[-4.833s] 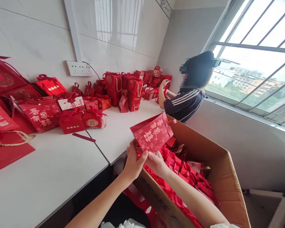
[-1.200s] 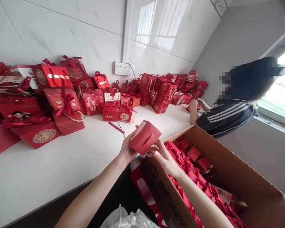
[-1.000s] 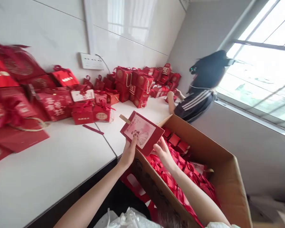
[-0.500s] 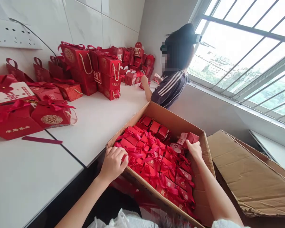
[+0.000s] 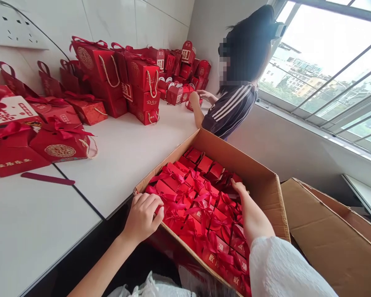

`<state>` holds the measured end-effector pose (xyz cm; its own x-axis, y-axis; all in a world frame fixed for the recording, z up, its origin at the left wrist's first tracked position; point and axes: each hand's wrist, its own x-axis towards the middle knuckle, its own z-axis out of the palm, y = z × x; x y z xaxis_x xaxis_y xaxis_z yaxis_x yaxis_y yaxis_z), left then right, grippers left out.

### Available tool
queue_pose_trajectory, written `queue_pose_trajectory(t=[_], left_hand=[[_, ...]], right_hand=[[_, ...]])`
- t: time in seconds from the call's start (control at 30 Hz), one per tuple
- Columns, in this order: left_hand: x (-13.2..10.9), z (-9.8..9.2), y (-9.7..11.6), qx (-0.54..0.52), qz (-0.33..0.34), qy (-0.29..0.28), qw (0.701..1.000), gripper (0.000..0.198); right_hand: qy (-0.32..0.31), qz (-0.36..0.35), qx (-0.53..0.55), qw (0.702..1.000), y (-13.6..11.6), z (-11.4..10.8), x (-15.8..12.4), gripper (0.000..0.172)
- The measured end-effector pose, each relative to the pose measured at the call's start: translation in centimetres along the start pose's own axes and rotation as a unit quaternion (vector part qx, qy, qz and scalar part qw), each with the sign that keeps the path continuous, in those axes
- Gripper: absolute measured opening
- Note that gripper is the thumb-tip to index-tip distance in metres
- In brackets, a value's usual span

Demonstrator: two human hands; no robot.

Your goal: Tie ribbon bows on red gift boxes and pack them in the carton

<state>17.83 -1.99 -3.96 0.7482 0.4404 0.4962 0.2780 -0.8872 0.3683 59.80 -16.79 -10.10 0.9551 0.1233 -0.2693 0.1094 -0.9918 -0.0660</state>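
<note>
**Right hand deep among the red boxes, left hand at the rim**

Our right hand (image 5: 241, 190) reaches down inside the brown corrugated-cardboard carton (image 5: 258, 181), close to its far right wall. Its thumb lies against the small dark red paper boxes (image 5: 225, 181) there; the other fingers are mostly hidden, so we cannot tell whether they grip one or merely touch it. Our left hand (image 5: 144, 214) rests at the carton's left corner, fingers bent over the rim; how firmly they press does not show.

To handle a box well here, we would judge it best to hold it lightly by its flat sides, since thin paper probably dents, and to keep it level with its neighbours. The bright red boxes tied with satin bows (image 5: 200, 206) sit tightly side by side, and a dragging fingertip could catch a loop. The left hand is well placed to steady the carton.

As for edges, the carton's right wall stands near our right forearm, and the puffy white sleeve (image 5: 278, 264) could brush the nearest bows. The carton's top is open, so straight up looks the easiest way out. On the left, the rim runs close to the edge of the white tabletop (image 5: 117, 148); on the right, a second brown cardboard carton (image 5: 336, 231) crowds the outside. The co-worker's striped dark sleeve (image 5: 227, 109) lies just beyond the far corner.
</note>
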Motion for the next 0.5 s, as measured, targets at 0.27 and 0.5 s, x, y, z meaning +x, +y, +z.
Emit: queue_pose_trajectory(t=[0.27,0.5], left_hand=[[0.0,0.1,0.0,-0.014,0.002,0.010,1.000,0.022],[0.0,0.4,0.0,-0.026,0.005,0.039,0.999,0.022]], right_hand=[[-0.063,0.056,0.004,0.996,4.4,-1.9,0.1,0.051],[-0.058,-0.030,0.069,0.995,5.3,1.6,-0.8,0.023]])
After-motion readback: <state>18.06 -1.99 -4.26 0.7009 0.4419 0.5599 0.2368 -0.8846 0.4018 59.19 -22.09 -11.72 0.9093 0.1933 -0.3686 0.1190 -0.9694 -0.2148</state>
